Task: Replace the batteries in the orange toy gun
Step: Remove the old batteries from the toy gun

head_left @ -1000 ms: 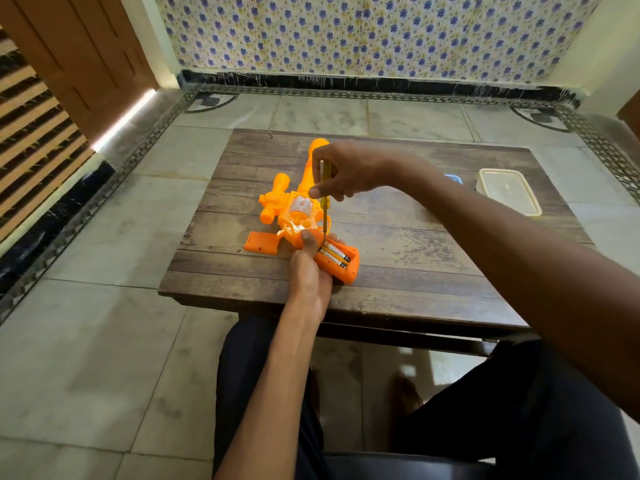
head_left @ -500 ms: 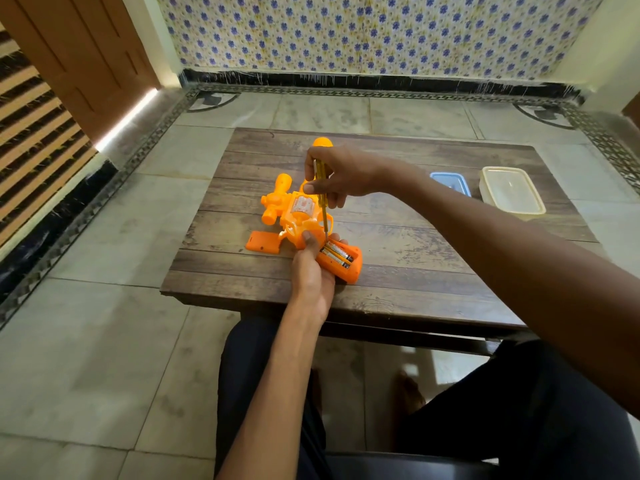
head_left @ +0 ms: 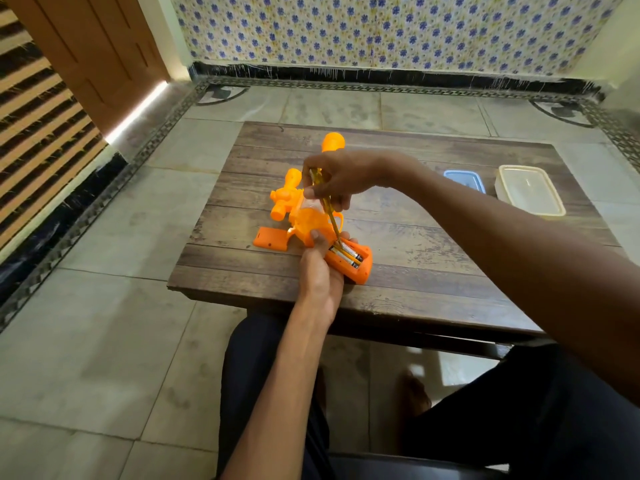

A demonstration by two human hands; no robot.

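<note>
toy: orange plastic toy gun (head_left: 304, 220) lies on its side on dark wood-plank surface (head_left: 433, 268), near the front edge
cover: flat orange battery cover (head_left: 270, 239) off, on the surface just left of the gun
cells: batteries (head_left: 346, 253) sit in the open grip compartment
left hand (head_left: 320, 271): clamped on the gun body beside the compartment, pinning it down
right hand (head_left: 341, 176): gripping yellow-handled screwdriver (head_left: 327, 206), tip down at the cells
progress: cover removal done; looks like prying out old cells; swap and re-closing left
aside: blue-lidded box (head_left: 464, 180) and clear lidded box (head_left: 530, 188), far right

Dim daylight, wide-angle edge distortion
</note>
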